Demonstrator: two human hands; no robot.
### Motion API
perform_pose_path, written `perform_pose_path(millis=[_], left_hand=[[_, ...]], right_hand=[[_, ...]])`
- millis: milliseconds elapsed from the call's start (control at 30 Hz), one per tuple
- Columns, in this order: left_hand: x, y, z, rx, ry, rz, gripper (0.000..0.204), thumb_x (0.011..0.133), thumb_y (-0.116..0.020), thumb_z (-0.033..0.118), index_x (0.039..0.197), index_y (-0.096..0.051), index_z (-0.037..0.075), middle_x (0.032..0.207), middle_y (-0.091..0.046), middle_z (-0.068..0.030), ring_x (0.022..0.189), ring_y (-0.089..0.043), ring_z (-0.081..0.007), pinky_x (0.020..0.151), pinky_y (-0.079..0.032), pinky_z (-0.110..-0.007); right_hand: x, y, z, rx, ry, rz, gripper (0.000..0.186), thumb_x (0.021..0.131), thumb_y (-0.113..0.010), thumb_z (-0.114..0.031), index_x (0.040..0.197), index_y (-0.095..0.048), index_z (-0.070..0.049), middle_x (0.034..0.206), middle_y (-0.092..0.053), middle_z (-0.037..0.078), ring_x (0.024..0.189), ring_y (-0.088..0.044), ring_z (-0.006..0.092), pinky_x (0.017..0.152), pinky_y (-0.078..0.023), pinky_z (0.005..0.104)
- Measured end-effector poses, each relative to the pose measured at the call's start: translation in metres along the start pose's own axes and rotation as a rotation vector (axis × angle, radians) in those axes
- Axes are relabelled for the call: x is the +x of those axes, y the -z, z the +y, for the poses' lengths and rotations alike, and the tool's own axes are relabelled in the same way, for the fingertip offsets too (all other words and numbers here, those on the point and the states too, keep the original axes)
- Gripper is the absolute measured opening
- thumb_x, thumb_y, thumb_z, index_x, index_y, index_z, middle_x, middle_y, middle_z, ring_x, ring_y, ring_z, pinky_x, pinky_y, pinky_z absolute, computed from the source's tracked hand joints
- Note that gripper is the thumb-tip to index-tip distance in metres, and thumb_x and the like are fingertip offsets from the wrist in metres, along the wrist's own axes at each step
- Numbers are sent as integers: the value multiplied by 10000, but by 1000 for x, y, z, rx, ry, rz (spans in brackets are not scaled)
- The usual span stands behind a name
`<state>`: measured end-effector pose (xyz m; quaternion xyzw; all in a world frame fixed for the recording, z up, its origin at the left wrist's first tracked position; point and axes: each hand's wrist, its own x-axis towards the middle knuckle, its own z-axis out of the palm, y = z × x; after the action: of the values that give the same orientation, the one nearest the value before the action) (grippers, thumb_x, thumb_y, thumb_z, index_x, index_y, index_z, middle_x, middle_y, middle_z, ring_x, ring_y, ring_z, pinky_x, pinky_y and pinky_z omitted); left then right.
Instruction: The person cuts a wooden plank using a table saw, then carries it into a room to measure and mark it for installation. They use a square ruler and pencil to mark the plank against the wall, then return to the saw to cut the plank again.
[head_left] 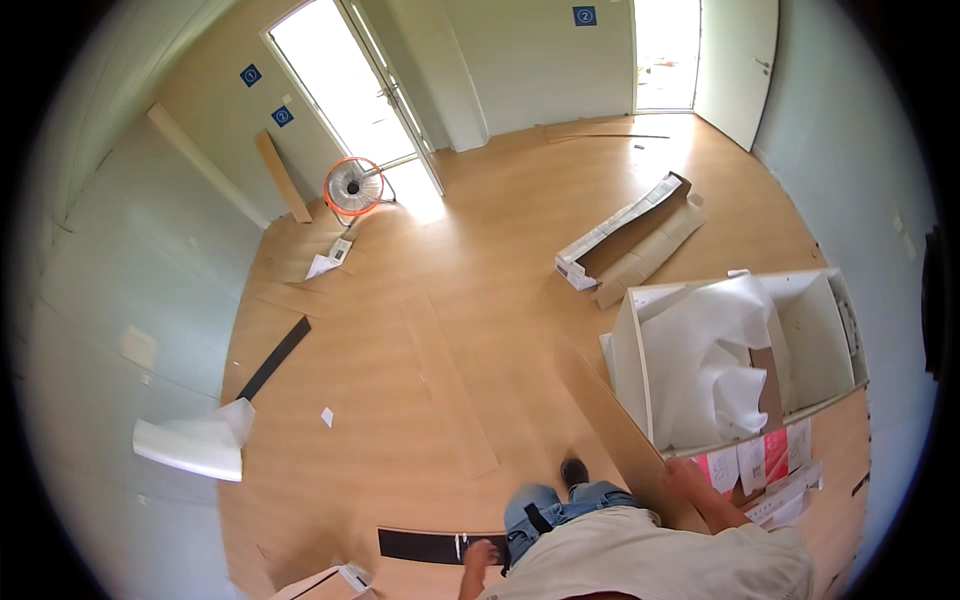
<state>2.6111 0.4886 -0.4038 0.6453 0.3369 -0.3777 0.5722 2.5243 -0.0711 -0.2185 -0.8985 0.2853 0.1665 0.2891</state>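
At my right side, my right hand [683, 480] is closed on the edge of a long wood-coloured plank [610, 420]. The plank slants away from me beside a white open cabinet box [640, 370]. Low in the picture, my left hand [483, 553] hangs next to a dark plank [415, 544] that lies crosswise and bears white marks. Its fingers are small and blurred, and whether it touches that plank is not clear. White foam sheeting [700, 350] lies crumpled inside the cabinet box.
An opened long carton [625, 225] lies ahead. A round orange-rimmed fan [353, 188] stands by the open glass door. A dark strip [275, 358] and a white foam roll [190, 446] lie by the left wall. Pink-and-white cartons [775, 453] sit at the right; another box [325, 583] is lower left.
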Motion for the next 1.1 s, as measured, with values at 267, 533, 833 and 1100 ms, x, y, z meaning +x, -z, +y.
perform_pose_path(millis=[267,533,833,1100], left_hand=[[173,-8,207,86,-148,150,338,983,-553,240,1165,-619,-37,987,-714,-198,802,-715,-270,681,-597,-367],[366,-84,449,397,125,27,317,933,-606,277,1075,-680,4,963,-718,-202,816,-718,-344,654,-578,-482],[528,-283,883,653,-384,-226,266,1004,-531,218,1113,-634,-2,929,-704,-111,746,-667,-172,617,-548,-322],[575,-449,1058,700,-208,-300,347,1015,-542,262,1228,-596,-6,1018,-702,-156,819,-698,-215,693,-586,-330]], right_hand=[[224,49,-72,40,-106,48,279,819,-650,-286,874,-678,-13,932,-695,246,926,-659,450,832,-527,534],[381,98,-155,101,-236,172,274,786,-690,-290,820,-667,-20,855,-678,243,885,-656,447,781,-522,522],[553,170,-237,194,-404,282,298,825,-633,-311,878,-664,-19,902,-682,244,883,-647,460,781,-518,535],[753,236,-214,331,-564,267,310,829,-613,-290,903,-710,-5,963,-714,236,941,-678,434,851,-532,527]])
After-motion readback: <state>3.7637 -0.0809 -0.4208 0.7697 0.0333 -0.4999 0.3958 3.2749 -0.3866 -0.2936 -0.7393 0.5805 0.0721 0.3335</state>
